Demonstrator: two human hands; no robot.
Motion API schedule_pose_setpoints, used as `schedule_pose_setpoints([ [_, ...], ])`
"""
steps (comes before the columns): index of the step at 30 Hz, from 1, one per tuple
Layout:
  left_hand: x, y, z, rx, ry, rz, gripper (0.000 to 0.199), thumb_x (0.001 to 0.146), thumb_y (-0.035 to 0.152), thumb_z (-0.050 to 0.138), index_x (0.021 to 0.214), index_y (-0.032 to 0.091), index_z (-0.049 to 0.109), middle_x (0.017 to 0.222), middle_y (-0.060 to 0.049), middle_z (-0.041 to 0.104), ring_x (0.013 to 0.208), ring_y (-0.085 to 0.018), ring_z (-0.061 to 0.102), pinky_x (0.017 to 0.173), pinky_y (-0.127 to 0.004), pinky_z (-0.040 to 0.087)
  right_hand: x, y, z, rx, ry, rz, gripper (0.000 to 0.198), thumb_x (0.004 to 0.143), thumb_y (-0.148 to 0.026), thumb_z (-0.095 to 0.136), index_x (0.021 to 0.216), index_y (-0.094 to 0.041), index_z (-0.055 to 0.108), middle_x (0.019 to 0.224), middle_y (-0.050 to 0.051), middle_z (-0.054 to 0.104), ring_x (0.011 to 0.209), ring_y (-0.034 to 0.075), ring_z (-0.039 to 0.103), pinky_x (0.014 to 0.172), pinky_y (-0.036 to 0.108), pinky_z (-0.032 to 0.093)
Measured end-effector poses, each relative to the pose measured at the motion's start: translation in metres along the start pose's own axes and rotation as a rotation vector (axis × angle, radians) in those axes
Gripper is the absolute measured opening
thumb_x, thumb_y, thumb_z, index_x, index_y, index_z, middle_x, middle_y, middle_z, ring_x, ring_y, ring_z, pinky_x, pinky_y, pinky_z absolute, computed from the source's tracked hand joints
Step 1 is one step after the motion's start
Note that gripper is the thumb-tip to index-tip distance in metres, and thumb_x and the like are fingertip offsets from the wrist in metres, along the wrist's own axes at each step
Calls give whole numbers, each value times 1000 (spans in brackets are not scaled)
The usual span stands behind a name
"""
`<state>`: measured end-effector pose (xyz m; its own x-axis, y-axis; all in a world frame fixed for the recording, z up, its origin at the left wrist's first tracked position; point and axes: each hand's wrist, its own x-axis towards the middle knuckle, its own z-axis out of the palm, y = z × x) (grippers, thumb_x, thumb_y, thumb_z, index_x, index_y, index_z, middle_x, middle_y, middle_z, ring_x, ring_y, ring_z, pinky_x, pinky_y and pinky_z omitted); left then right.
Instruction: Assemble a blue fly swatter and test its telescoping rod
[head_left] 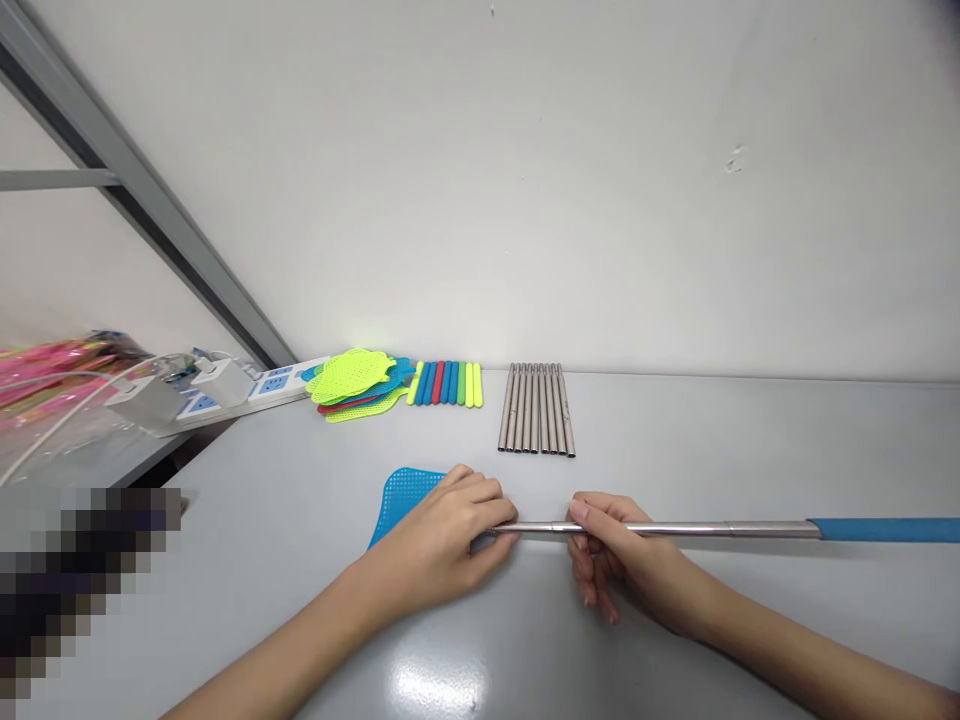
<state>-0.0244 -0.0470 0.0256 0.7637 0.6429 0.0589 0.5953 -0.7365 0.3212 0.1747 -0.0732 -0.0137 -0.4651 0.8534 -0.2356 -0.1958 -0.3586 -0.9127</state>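
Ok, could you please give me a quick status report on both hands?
Left hand and right hand both gripping the swatter rod. Blue swatter head on the table. Nothing obstructing.

Grey table (750, 450), glossy, set against a white wall. Along the back edge: stack of mesh swatter heads (358, 383), row of coloured handles (447, 383), row of metal rods (537, 408). Power strip (259, 387) at back-left corner. Near front edge: blue swatter (401, 500) with extended rod, lying crosswise.
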Motion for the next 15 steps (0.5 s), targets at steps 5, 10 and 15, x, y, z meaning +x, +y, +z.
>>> schedule_pose_setpoints([
  [5,-1,-6,-6,26,68,23,14,82,22,43,82,19,57,83,-2,50,78,-14,43,78,-30,31,-1,-2,-2,-8,52,-35,36,80,-43,46,57,-16,42,45,-3,45,38,9,47,32,17,33],
  [10,-2,-6,-10,103,92,76,18,85,27,40,84,18,55,88,-4,50,79,-15,42,81,-34,29,-3,-2,-7,-19,126,-107,39,80,-41,46,50,-16,43,40,-3,42,36,10,44,33,20,29],
  [15,-3,-4,-11,135,51,129,22,87,23,34,80,16,54,70,-3,49,72,-15,41,80,-33,29,-2,1,-13,74,250,-281,40,81,-38,46,47,-16,44,39,-3,38,35,9,39,37,23,29],
])
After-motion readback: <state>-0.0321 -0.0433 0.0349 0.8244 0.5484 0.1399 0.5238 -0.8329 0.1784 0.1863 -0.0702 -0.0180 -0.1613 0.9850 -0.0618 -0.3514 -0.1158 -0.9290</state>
